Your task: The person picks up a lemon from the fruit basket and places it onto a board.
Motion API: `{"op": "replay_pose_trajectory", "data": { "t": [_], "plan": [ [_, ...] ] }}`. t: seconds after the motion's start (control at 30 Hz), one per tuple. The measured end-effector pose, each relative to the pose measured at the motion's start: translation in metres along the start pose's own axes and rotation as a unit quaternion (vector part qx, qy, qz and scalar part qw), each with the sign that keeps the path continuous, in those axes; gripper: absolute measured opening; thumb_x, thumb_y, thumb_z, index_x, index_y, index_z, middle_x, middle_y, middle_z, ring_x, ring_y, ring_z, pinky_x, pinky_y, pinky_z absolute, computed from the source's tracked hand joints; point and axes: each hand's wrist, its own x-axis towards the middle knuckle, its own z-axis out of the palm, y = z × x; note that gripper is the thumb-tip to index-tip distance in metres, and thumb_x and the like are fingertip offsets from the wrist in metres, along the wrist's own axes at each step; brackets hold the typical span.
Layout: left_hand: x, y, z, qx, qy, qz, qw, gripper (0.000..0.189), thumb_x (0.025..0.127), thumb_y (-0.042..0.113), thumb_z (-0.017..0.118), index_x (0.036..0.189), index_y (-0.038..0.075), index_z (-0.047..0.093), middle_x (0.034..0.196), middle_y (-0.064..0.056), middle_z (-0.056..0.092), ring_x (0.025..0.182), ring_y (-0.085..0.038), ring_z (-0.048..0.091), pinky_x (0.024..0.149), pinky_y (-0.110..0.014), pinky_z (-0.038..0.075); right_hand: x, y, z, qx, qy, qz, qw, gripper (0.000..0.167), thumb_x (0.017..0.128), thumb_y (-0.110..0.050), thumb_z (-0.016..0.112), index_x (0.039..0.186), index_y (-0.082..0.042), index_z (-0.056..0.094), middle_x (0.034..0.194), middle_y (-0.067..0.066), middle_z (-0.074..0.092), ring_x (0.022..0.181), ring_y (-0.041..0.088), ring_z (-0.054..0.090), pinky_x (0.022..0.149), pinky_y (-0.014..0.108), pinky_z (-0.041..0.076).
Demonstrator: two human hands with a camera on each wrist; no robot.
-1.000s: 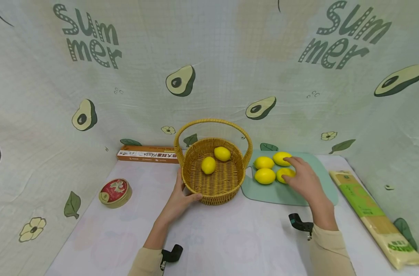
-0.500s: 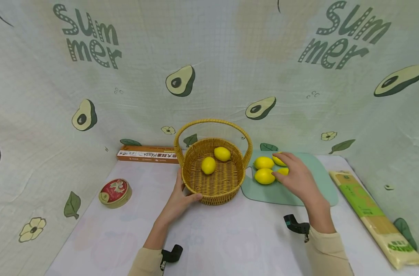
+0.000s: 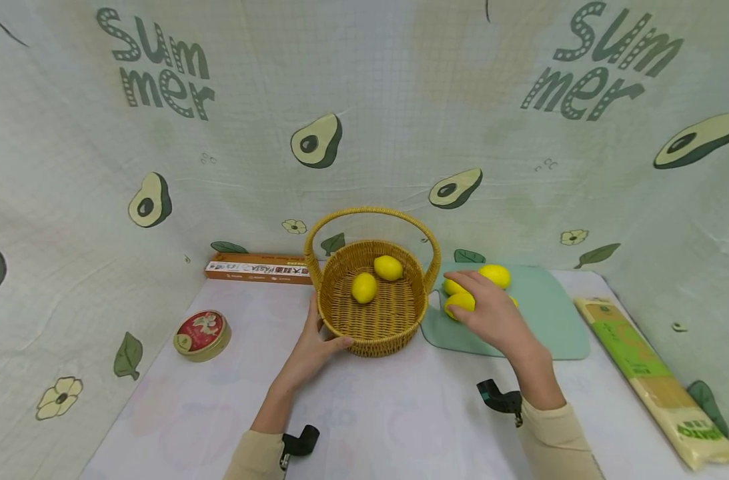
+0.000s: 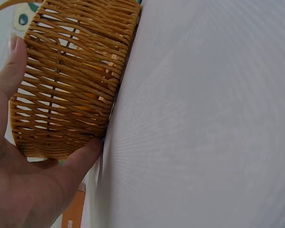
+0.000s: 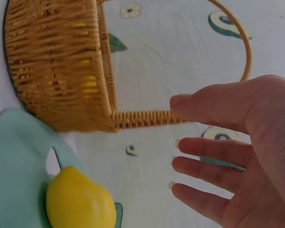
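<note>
A wicker basket (image 3: 373, 327) with a tall arched handle stands upright on the table, holding two lemons (image 3: 364, 288). My left hand (image 3: 312, 348) grips its near left side, thumb at the front and fingers along the outer wall, as the left wrist view also shows. Several lemons (image 3: 494, 275) rest on a pale green cutting board (image 3: 553, 320) right of the basket. Over them hovers my right hand (image 3: 493, 312), partly covering them. In the right wrist view its fingers (image 5: 209, 166) are loosely extended, apart from the lemon (image 5: 80, 202), with nothing between them.
A round red-lidded tin (image 3: 202, 335) sits at the left. Behind the basket's left side lies a long brown pasta box (image 3: 256, 269). A green and yellow noodle packet (image 3: 652, 373) lies along the right edge. A patterned cloth (image 3: 364, 100) hangs at the back.
My right hand has moved left across the board, from the right-hand lemons to above the left-hand ones. The left hand, basket and lemons have stayed in place.
</note>
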Motion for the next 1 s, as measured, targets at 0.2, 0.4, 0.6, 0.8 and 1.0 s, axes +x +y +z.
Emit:
{"op": "replay_pose_trajectory", "data": {
  "t": [0.2, 0.4, 0.6, 0.8, 1.0],
  "plan": [
    [0.001, -0.002, 0.001, 0.007, 0.007, 0.001, 1.0, 0.122, 0.083, 0.029, 0.082, 0.152, 0.048, -0.017, 0.168, 0.002, -0.005, 0.155, -0.031, 0.009, 0.121, -0.06, 0.019, 0.003, -0.011, 0.012, 0.007, -0.006, -0.042, 0.9991, 0.055, 0.087, -0.018, 0.075, 0.139, -0.014, 0.057, 0.134, 0.006, 0.061, 0.123, 0.029, 0.058, 0.099, 0.053, 0.05],
    [0.001, -0.002, 0.001, 0.006, 0.008, 0.004, 0.9999, 0.122, 0.083, 0.028, 0.082, 0.151, 0.05, -0.017, 0.168, 0.003, -0.003, 0.155, -0.031, 0.01, 0.121, -0.06, 0.017, 0.009, -0.025, 0.027, 0.001, -0.017, -0.065, 0.9978, 0.054, 0.086, -0.016, 0.076, 0.137, -0.015, 0.059, 0.133, 0.004, 0.062, 0.12, 0.026, 0.06, 0.096, 0.048, 0.054],
    [0.0, -0.001, 0.001, -0.001, 0.007, 0.013, 0.9999, 0.121, 0.083, 0.026, 0.082, 0.151, 0.051, -0.015, 0.167, 0.007, -0.005, 0.155, -0.03, 0.009, 0.121, -0.062, 0.015, 0.016, -0.035, 0.04, 0.007, -0.029, -0.077, 0.9966, 0.053, 0.086, -0.018, 0.076, 0.136, -0.016, 0.06, 0.132, 0.005, 0.062, 0.119, 0.026, 0.061, 0.095, 0.047, 0.053],
    [0.001, -0.002, 0.001, -0.001, 0.007, 0.004, 1.0, 0.121, 0.082, 0.029, 0.083, 0.15, 0.053, -0.015, 0.167, 0.011, -0.006, 0.156, -0.027, 0.008, 0.122, -0.06, 0.015, 0.027, -0.039, 0.056, 0.013, -0.053, -0.075, 0.9956, 0.052, 0.088, -0.019, 0.074, 0.138, -0.016, 0.059, 0.136, 0.005, 0.061, 0.122, 0.027, 0.06, 0.098, 0.048, 0.052],
    [0.001, -0.001, 0.001, -0.005, 0.008, 0.006, 0.9999, 0.121, 0.083, 0.027, 0.082, 0.151, 0.051, -0.014, 0.167, 0.009, -0.006, 0.156, -0.027, 0.008, 0.122, -0.059, 0.017, 0.042, -0.042, 0.074, -0.004, -0.058, -0.077, 0.9953, 0.053, 0.087, -0.017, 0.074, 0.138, -0.015, 0.059, 0.137, 0.005, 0.06, 0.122, 0.027, 0.06, 0.098, 0.047, 0.052]
  ]
}}
